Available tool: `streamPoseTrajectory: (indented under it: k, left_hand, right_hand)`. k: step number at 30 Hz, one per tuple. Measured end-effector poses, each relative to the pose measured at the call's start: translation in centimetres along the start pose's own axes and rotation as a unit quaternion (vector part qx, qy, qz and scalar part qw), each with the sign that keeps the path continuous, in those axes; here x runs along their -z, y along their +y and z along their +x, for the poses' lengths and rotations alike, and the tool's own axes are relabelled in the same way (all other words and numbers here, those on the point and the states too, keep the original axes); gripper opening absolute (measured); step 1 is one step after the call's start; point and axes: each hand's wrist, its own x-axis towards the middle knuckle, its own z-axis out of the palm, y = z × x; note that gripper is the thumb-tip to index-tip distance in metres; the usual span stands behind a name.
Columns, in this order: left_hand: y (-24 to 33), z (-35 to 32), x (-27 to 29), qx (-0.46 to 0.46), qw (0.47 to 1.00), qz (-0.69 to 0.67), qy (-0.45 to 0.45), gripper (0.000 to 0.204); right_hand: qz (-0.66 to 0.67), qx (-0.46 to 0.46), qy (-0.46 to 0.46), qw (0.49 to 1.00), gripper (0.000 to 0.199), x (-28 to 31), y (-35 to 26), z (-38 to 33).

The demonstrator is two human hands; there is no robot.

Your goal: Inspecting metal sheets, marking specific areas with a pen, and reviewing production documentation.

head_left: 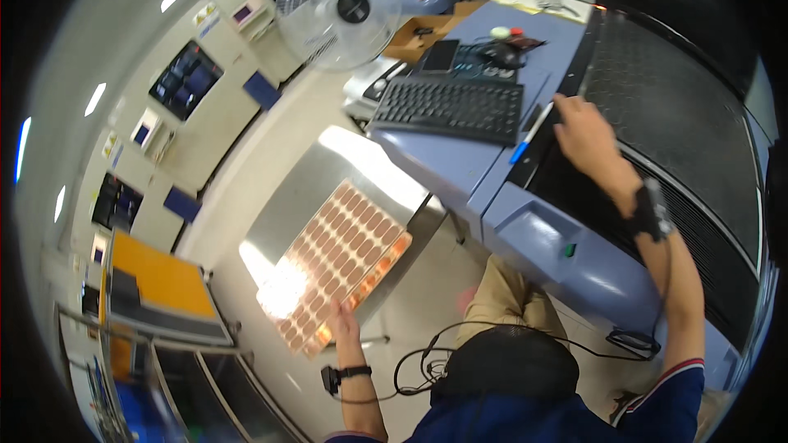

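Observation:
My left hand (343, 321) rests on the near corner of a stack of copper-coloured sheets (341, 254) patterned with rows of oval shapes; the stack lies on a shiny steel table (361, 168). My right hand (584, 133) reaches up to the front edge of a large dark perforated machine bed (681, 107), fingers bent at its rim beside a white and blue pen (529, 133). Whether it grips anything is unclear. A black band sits on each wrist.
A black keyboard (447, 105), a phone and a mouse lie on the blue-grey machine console (525, 230). A white fan (338, 6) stands behind. An orange-topped cart (164, 283) is at the left. Cables hang by my knees.

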Motion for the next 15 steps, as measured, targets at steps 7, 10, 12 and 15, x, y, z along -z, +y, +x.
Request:
streamPoseTrajectory:
  k: [7,10,12,15]
  left_hand:
    - [-1.3,-2.8,0.3,0.035,0.963,0.026,0.266,0.035]
    - [-1.5,-2.9,0.3,-0.002,0.971,0.026,0.238,0.035]
    - [-2.4,-3.1,-2.1,0.019,0.969,0.027,0.243,0.035]
    - [-1.9,-2.6,-1.3,0.007,0.974,0.065,0.216,0.044]
  right_hand:
    - [0.086,-0.106,-0.025,0.990,0.051,11.3,-0.5,-8.1]
    - [0.025,-0.150,-0.018,0.988,0.051,15.9,2.7,-14.2]
    - [-0.023,-0.213,-0.012,0.977,0.047,18.6,4.1,-18.5]
    - [0.030,-0.273,0.012,0.962,0.043,19.1,4.7,-23.8]
